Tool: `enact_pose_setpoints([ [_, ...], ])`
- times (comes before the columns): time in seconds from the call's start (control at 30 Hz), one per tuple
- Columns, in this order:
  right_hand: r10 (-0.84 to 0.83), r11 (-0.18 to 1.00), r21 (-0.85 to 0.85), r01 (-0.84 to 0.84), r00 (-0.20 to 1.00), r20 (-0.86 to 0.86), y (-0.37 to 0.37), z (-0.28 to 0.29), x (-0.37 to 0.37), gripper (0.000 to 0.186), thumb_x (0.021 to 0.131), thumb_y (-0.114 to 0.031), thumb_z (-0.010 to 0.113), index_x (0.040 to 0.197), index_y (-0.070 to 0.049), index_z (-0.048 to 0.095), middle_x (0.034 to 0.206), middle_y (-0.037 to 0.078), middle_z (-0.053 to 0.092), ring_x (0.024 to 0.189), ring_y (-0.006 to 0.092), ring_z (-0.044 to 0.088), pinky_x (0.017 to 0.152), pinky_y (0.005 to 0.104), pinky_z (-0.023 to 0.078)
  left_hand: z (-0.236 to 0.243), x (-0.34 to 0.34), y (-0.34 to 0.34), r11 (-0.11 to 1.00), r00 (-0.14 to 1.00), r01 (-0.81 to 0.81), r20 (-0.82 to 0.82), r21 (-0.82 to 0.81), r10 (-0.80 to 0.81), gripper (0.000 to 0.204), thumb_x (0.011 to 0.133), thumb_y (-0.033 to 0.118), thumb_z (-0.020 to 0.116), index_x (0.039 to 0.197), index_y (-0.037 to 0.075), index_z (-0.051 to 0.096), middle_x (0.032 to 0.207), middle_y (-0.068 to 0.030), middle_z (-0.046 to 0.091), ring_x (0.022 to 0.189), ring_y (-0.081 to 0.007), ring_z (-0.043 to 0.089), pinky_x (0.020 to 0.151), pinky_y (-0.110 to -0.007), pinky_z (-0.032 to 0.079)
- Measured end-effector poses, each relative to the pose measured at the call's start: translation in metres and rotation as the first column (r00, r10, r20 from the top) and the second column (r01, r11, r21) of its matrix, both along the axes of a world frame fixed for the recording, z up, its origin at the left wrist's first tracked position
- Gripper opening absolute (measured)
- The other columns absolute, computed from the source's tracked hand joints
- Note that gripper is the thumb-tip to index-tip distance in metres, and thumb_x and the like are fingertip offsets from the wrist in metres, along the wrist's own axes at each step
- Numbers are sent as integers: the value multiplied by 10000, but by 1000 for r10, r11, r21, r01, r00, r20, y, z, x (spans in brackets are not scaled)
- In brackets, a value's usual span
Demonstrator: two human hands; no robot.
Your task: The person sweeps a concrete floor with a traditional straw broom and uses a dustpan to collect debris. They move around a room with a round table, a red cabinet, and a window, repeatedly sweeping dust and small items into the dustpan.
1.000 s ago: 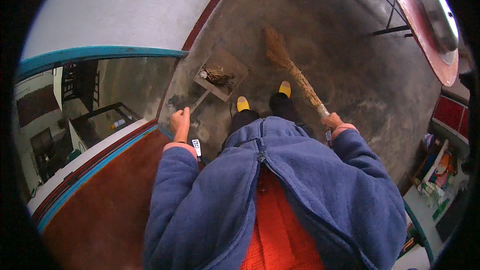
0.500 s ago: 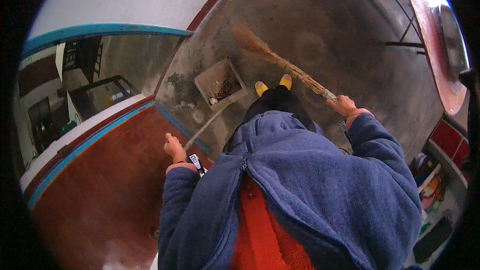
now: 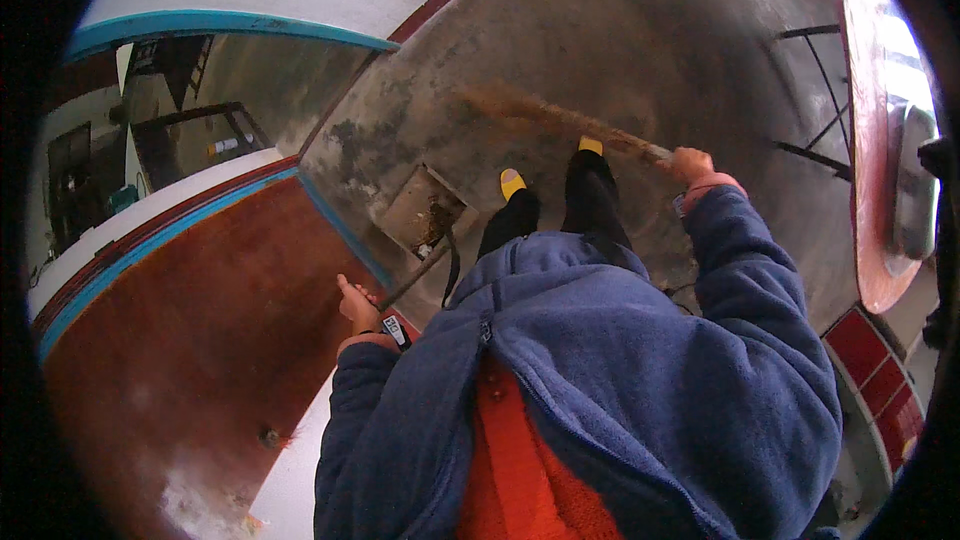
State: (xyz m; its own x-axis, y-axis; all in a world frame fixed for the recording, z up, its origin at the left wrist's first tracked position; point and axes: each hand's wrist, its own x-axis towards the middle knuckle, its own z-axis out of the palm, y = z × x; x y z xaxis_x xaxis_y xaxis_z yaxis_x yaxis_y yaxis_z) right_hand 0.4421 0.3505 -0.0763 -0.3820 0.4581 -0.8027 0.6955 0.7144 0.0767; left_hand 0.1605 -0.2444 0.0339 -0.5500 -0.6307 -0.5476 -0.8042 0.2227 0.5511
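Note:
My right hand (image 3: 691,166) is closed round the handle end of a straw broom (image 3: 590,127). The broom reaches out to the left over the floor, its bristle end smeared by motion. On the left, my left hand (image 3: 358,305) grips a long stick handle (image 3: 415,275), its thumb lying along the top. That handle runs to a box-shaped dustpan (image 3: 402,208) on the floor, left of my feet. Inside the dustpan lies some brown, loose debris (image 3: 435,222). A dark strap hangs beside the handle.
My yellow-toed shoes (image 3: 512,183) stand on the grey concrete floor (image 3: 640,40). To the left are a red-brown door (image 3: 220,310) and a teal-framed opening (image 3: 230,22). A table with a reddish top (image 3: 865,140) and black legs stands at right, near a red-tiled ledge (image 3: 870,370).
The broom has swung to a flatter angle, and my right hand has risen slightly in view. My feet have moved apart. The dustpan has shifted a little and turned.

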Motion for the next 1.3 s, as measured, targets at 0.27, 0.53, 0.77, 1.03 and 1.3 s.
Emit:
enact_pose_setpoints([
  [0.27, -170, 960, 220, 174, 985, -37, 162, 24, 13, 625, 791, -602, 536, 999, -23, 643, 990, 194, 646, 942, 342, 621, 815, 430, 482, 26, -23, 64, 980, 980, -171, -120, -100, 158, 560, 838, 584, 512, 585, 88, 446, 497, -26, 432, 414, -146, 399, 385, -293, 344],
  [0.53, -174, 980, 51, 192, 955, -241, 185, 33, 12, 640, 805, -606, 512, 950, 6, 631, 962, 242, 628, 955, 400, 586, 802, 455, 460, 19, -7, 96, 982, 974, -186, -138, -33, 179, 549, 856, 604, 456, 639, 100, 454, 527, -9, 416, 443, -129, 391, 394, -267, 330],
  [0.77, 250, 966, -1, -259, 932, -264, 139, 7, -161, 520, 841, -511, 520, 998, -18, 573, 891, 165, 655, 872, 324, 633, 757, 435, 496, 2, -36, 122, 986, 973, -125, -180, 112, 144, 466, 891, 547, 442, 715, 115, 439, 571, -9, 433, 458, -125, 401, 405, -264, 339],
  [1.03, 128, 985, -89, -148, 971, -203, 103, -28, -295, 469, 799, -478, 565, 980, -59, 671, 998, 138, 660, 912, 296, 643, 777, 388, 501, 0, -102, 203, 978, 992, -50, -99, 203, 72, 548, 823, 615, 511, 655, 96, 458, 537, -35, 451, 427, -152, 415, 405, -298, 351],
  [1.3, -521, 851, -125, 510, 849, -84, 219, -60, -168, 793, 725, -666, 564, 1040, 60, 616, 975, 192, 650, 887, 304, 641, 743, 400, 476, -8, -143, 274, 968, 989, 144, -19, 207, -143, 528, 822, 552, 579, 610, 83, 465, 492, -26, 434, 400, -147, 408, 397, -292, 347],
])
